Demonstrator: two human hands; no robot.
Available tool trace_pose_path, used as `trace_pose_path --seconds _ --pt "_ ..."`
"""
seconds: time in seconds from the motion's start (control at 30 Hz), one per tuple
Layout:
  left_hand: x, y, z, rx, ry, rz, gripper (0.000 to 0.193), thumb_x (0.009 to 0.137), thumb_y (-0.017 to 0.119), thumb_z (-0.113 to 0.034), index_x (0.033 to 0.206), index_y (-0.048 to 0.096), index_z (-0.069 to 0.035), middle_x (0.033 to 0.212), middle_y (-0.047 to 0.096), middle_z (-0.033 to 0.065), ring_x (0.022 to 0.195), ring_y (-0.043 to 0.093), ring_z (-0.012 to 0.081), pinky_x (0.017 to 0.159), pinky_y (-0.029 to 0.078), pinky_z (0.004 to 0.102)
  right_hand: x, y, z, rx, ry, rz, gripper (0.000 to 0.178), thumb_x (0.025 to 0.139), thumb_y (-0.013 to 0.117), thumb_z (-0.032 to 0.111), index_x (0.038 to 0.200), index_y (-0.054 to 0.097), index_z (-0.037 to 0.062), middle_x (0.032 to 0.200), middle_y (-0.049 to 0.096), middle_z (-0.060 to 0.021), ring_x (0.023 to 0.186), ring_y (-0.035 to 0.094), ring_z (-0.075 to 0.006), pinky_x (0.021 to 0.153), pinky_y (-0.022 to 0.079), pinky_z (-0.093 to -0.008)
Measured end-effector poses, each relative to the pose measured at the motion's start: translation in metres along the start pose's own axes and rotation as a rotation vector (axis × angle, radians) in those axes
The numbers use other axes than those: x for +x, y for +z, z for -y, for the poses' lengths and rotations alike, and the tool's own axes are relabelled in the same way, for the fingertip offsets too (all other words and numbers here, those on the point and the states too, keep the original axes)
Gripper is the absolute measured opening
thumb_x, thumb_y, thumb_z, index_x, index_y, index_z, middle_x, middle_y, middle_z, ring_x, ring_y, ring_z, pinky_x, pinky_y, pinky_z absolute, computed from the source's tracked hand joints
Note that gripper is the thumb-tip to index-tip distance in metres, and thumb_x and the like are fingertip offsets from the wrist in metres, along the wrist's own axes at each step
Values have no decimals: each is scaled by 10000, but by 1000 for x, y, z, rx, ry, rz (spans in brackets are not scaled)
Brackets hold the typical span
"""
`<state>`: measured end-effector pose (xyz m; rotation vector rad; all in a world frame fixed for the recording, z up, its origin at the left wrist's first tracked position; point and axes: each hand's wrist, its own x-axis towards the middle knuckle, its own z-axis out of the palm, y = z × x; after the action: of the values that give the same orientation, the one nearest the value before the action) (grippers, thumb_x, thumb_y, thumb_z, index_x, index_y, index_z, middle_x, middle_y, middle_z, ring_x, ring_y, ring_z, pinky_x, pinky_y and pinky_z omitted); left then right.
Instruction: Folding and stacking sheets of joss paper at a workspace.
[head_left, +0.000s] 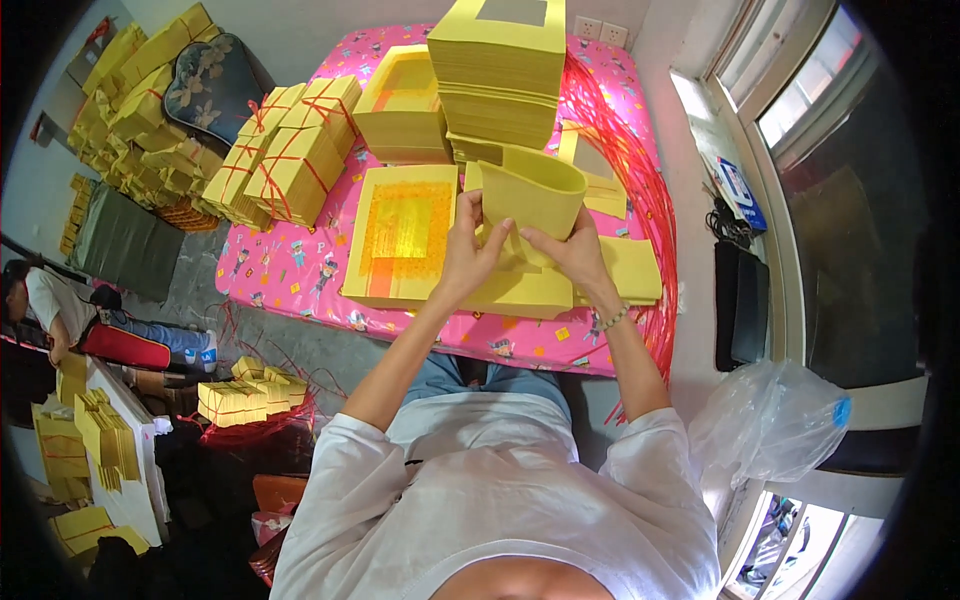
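A sheaf of yellow paper (530, 200) is curled over into a loop above the table, its top edges bent round. My left hand (474, 245) grips its left side, and my right hand (575, 255) grips its lower right, with both thumbs pressed on the near face. Under and beside it lie flat yellow paper stacks (625, 272). Left of my left hand is a stack with an orange and gold printed panel (408, 232). A tall yellow stack (500, 90) rises just beyond the sheaf.
Red-tied paper bundles (300, 165) stand at the table's left, and long red strings (640, 190) run down its right side. A pink patterned cover (290, 270) lies over the table. At right are a windowsill and a clear plastic bag (775, 420). Another person (75, 310) sits at far left.
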<state>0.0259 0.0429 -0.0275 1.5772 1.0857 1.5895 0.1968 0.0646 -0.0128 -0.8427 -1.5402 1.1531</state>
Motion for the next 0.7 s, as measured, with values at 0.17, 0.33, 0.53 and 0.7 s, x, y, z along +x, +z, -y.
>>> trace_pose_path --seconds 0.17,0.33,0.53,0.7 --pt "-1 5 -5 86 -46 5 431 896 595 -79 1275 411 8 1148 578 185 1076 584 253 938 445 351 -4 9 0 69 -14 -71 573 785 759 74 1274 467 21 1192 593 -98 1072 585 -166 902 486 -292" --pt "7 6 -8 202 113 -42 461 893 608 -105 1293 411 11 1129 597 159 1068 584 221 940 443 338 4 11 15 62 -17 -95 475 797 751 69 1202 521 -20 1120 632 -98 1021 608 -160 872 506 -295" --pt "29 -17 -35 -371 -255 142 383 933 571 -121 1271 460 21 1129 609 83 1053 567 129 919 449 295 15 2 38 35 137 -8 461 812 745 103 1199 527 -24 1111 632 -101 1009 607 -149 867 499 -289" --pt "33 -24 -47 -389 -370 194 345 979 483 -150 1282 453 10 1191 589 99 1083 554 142 908 451 291 16 16 43 204 144 -69 422 835 732 112 1187 544 -24 1100 643 -99 976 625 -157 840 511 -282"
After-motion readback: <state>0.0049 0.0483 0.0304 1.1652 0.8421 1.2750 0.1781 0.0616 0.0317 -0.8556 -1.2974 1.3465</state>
